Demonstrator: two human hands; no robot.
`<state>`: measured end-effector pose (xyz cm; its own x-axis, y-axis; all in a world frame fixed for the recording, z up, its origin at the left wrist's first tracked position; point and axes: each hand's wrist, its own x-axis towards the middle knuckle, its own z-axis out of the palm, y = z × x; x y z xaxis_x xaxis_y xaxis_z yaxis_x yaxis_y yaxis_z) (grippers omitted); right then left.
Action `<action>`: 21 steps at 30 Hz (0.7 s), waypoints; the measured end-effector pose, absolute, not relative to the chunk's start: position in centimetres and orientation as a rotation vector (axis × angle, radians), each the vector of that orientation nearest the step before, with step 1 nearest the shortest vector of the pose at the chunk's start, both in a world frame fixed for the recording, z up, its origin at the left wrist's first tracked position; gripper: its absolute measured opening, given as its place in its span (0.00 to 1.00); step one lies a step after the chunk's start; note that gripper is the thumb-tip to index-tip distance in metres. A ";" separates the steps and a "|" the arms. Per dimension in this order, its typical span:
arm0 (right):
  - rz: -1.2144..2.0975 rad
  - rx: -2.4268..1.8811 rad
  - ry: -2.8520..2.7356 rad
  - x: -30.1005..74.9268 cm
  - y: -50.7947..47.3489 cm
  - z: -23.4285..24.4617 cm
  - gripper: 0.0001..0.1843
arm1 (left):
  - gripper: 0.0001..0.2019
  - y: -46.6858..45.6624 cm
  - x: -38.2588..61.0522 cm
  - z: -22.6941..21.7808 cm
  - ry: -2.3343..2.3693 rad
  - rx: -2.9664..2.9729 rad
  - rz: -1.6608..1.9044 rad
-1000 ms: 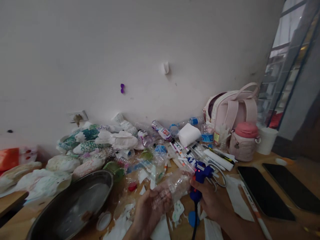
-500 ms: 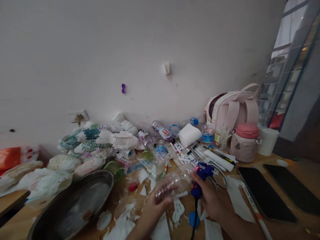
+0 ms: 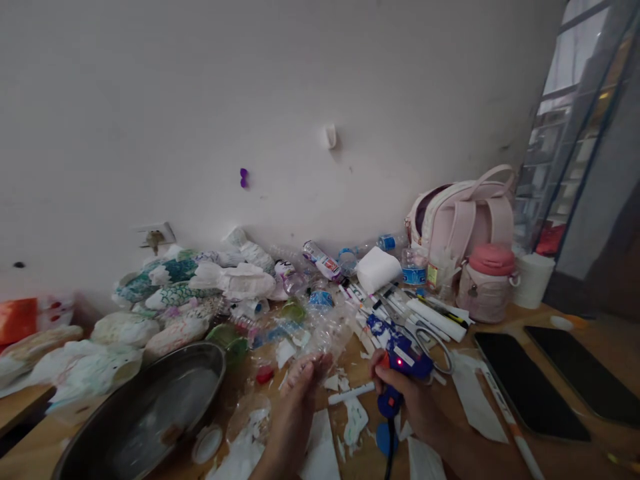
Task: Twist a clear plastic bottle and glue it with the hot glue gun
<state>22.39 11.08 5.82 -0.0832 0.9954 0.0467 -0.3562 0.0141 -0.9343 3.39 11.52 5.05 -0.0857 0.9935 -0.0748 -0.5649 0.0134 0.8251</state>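
Observation:
My left hand (image 3: 296,403) reaches forward, its fingers closed round the base of a clear plastic bottle (image 3: 327,331) that points away from me over the wooden table (image 3: 550,427). My right hand (image 3: 407,397) grips the handle of a blue hot glue gun (image 3: 395,347) with a red light lit; its nozzle points up and left, close to the bottle's right side. The gun's dark cord hangs down between my wrists. A white glue stick (image 3: 350,393) lies on the table between my hands.
A dark metal basin (image 3: 150,407) stands at the left front. Painted paper lumps (image 3: 170,293), empty bottles and markers (image 3: 400,307) crowd the back. A pink backpack (image 3: 465,217) and pink flask (image 3: 487,280) stand right, with two dark phones (image 3: 530,387) and scissors (image 3: 435,350).
My left hand has pushed the bottle forward and up, away from me. The glue gun has tilted so its nozzle points further left, with my right hand lower on the table.

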 end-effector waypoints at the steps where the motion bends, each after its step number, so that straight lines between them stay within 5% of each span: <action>1: 1.383 -0.883 -1.107 22.5 10.9 5.7 0.16 | 0.15 11.6 3.3 4.9 0.830 0.649 1.485; 21: 1.122 -1.253 -1.632 23.0 10.5 1.9 0.21 | 0.16 11.3 3.7 5.3 0.855 0.629 1.483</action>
<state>22.97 10.46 1.94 -0.2127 0.9751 0.0634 0.2896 0.1249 -0.9490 3.65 11.30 5.32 -0.1017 0.9895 -0.1028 -0.5853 0.0241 0.8105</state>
